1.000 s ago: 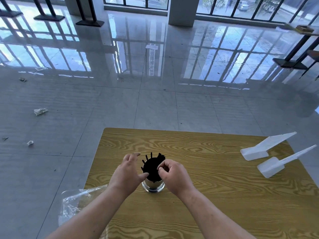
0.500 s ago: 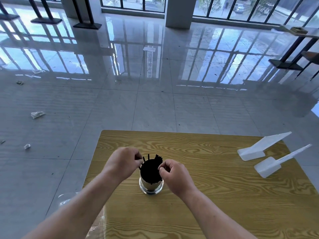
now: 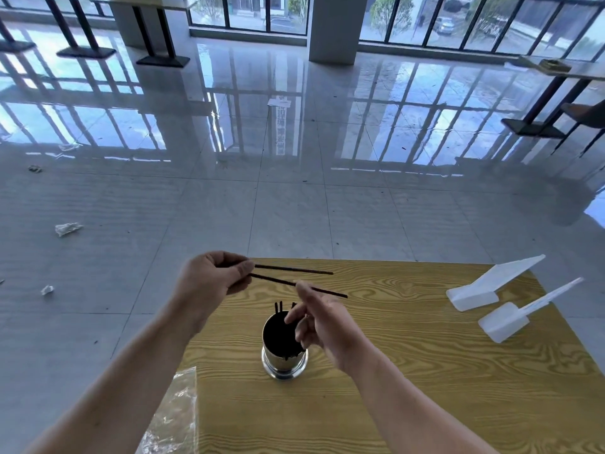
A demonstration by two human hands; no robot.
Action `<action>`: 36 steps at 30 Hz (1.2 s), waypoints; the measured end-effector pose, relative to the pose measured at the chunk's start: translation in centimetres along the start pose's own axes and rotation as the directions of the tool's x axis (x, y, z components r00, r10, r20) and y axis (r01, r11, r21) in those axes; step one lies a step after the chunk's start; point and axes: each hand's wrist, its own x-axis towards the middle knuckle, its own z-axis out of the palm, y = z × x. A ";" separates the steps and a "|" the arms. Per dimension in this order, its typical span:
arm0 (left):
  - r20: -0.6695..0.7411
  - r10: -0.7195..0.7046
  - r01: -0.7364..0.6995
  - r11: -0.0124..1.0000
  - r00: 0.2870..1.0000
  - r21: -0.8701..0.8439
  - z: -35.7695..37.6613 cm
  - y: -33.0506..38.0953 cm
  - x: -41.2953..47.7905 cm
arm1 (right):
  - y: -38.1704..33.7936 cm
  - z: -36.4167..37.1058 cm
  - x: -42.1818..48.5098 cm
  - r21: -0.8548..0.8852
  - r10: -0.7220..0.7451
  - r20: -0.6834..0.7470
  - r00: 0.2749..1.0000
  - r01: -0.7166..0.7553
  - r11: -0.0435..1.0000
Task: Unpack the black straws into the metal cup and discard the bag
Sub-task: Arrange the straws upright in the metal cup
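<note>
Up from the metal cup (image 3: 284, 362) has come my left hand (image 3: 209, 283), pinching two black straws (image 3: 294, 269) mid-frame; I should tip them down and slide them in slowly by my loose, empty right hand (image 3: 327, 326), with the bag (image 3: 176, 417) lower left on the wooden table (image 3: 425, 388) above shiny floor tiles (image 3: 294, 208).

Left hand (image 3: 212, 280) is raised at the end of a bare forearm, fingers curled, with thumb and fingertips pinching the ends of two black straws (image 3: 294, 269). Right hand (image 3: 324, 322) sits lower and nearer the body, fingers loosely curled and gripping nothing. Its index finger is lifted to the lower straw; contact cannot be confirmed.
</note>
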 end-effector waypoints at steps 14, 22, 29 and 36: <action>0.046 -0.165 0.146 0.951 0.985 0.272 0.5 -8.8 -1.3 | -1.9 -1.1 1.1 -0.435 -0.345 -0.175 0.922 0.242 0.867; 0.148 0.052 -0.151 0.562 0.988 0.813 1.4 -9.7 -2.3 | 0.9 -1.1 1.6 -0.758 -0.342 -0.059 0.938 0.181 0.627; 0.392 -0.120 -0.329 0.356 0.912 0.875 2.5 -12.1 -3.0 | 3.1 -3.1 1.4 -0.649 -0.198 -0.105 0.974 0.084 0.756; 0.464 -0.006 -0.455 0.191 0.886 0.870 4.6 -13.2 -2.8 | 3.7 -3.5 1.0 -0.602 -0.168 -0.155 0.974 0.042 0.798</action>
